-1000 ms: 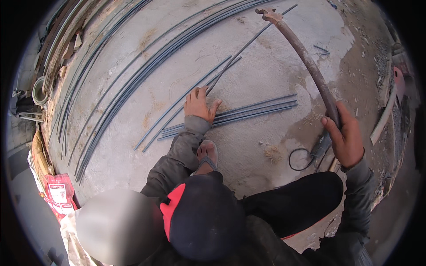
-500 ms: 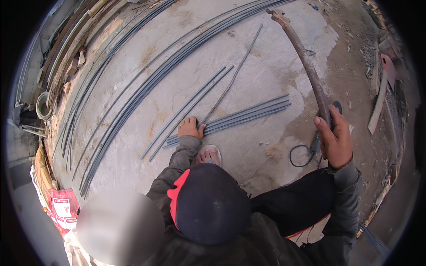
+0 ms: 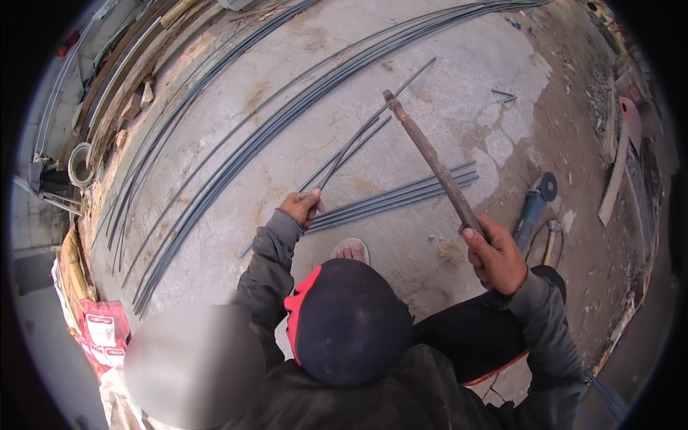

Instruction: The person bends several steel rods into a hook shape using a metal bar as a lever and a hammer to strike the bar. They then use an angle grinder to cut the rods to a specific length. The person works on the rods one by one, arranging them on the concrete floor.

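My left hand [image 3: 301,208] is closed around the near end of a thin grey rebar rod [image 3: 351,139], which slants away to the far right. In my right hand [image 3: 497,256] is the handle of a rusty rebar bender [image 3: 433,159], a long bar with a notched head. That head meets the rod partway along its length; whether the notch is hooked round it I cannot tell. Beneath the rod lies another straight rebar piece. Several cut rods [image 3: 401,196] lie together just right of my left hand, on the concrete.
Long rebar bundles [image 3: 236,143] curve across the left and far side. An angle grinder [image 3: 532,209] and a hammer [image 3: 551,244] lie to my right. Two short offcuts [image 3: 505,94] lie farther off. A bucket [image 3: 80,165] and a red-white sack [image 3: 104,330] are at left.
My left hand has taken up the rod, lifting it from the ground. My right hand has swung the bender down and left, bringing its head to the rod. The grinder has come into view.
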